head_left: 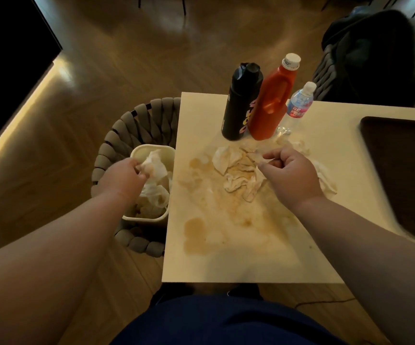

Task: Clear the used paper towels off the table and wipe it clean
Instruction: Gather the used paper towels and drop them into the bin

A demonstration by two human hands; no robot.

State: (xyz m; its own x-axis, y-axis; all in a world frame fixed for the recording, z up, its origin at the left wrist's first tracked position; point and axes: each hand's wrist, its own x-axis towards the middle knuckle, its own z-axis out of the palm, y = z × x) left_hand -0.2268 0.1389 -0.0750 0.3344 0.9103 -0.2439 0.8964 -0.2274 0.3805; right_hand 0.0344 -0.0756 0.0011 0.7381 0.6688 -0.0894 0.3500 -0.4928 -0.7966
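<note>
A flask (pixel 238 105), a jug (pixel 271 105) and a water bottle (pixel 298 105) are lined up left to right by the far edge of the table (pixel 238 265), paper towels (pixel 238 170) are heaped just before them, a tray (pixel 400 170) is set at the right edge and a bin (pixel 151 148) beside the left edge

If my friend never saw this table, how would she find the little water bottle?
Start at the pale table, then look to its far edge, where three bottles stand together. The water bottle is the rightmost, beside the orange bottle. It alone is see-through, and shorter than the orange bottle and the black bottle.
</note>
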